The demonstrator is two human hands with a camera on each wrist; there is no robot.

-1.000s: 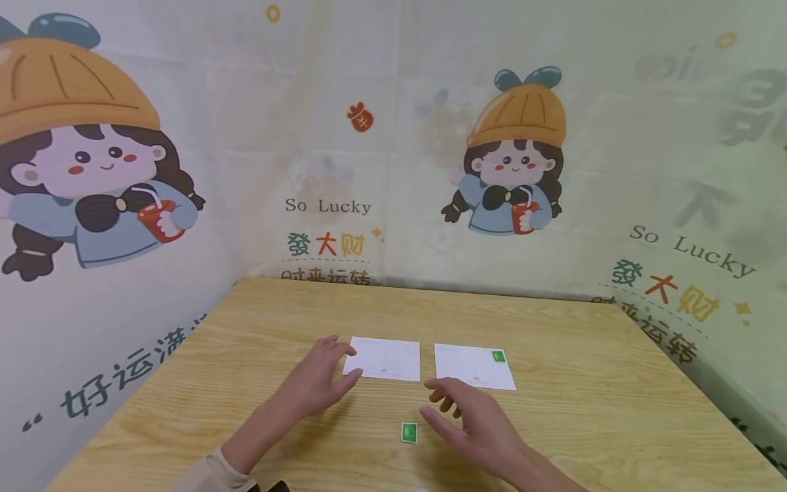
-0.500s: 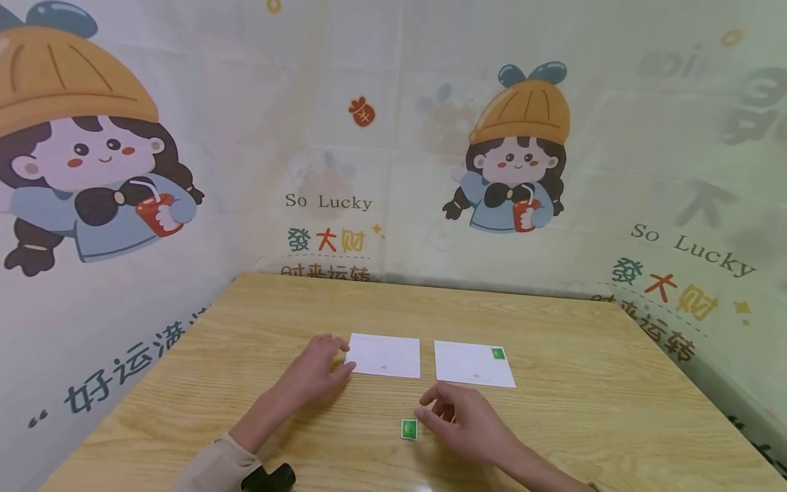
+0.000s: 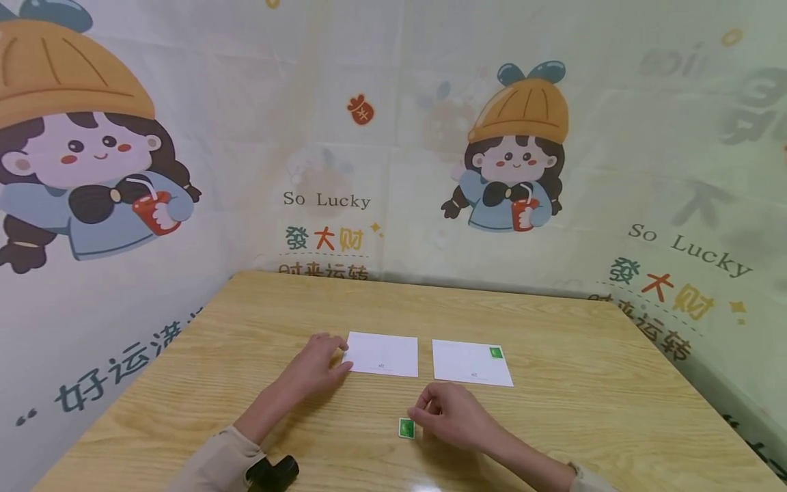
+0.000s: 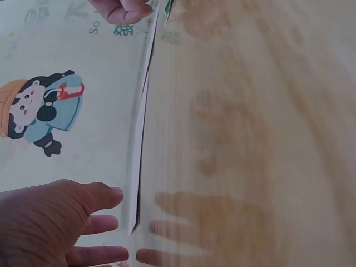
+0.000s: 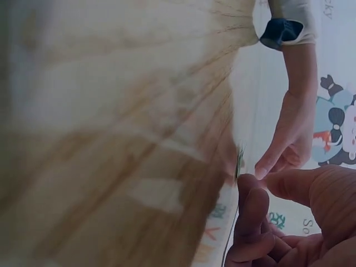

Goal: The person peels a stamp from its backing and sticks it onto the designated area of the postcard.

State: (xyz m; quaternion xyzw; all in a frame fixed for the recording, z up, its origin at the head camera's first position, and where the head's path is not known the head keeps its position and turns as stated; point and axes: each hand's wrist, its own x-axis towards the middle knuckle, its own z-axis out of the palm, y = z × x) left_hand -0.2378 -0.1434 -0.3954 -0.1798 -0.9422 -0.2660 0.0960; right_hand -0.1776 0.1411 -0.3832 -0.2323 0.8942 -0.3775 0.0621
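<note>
Two white postcards, a left one (image 3: 382,354) and a right one (image 3: 470,362), lie flat side by side on the wooden table. A green stamp sits in the right card's upper right corner. Nearer the front is another small green stamp (image 3: 406,428), seen edge-on in the right wrist view. My right hand (image 3: 455,415) pinches this stamp's edge between thumb and forefinger, low over the table. Around the left end of the left postcard my left hand (image 3: 316,365) rests with thumb and fingers spread, the fingers beside its edge.
The wooden table (image 3: 295,311) runs back to a printed cloth backdrop (image 3: 393,171) standing close behind and at both sides. A black device (image 3: 273,473) is at my left cuff.
My right hand has come down to the loose stamp, its thumb and forefinger closing at the stamp's edge. My left hand has drawn slightly closer to the left postcard's edge.
</note>
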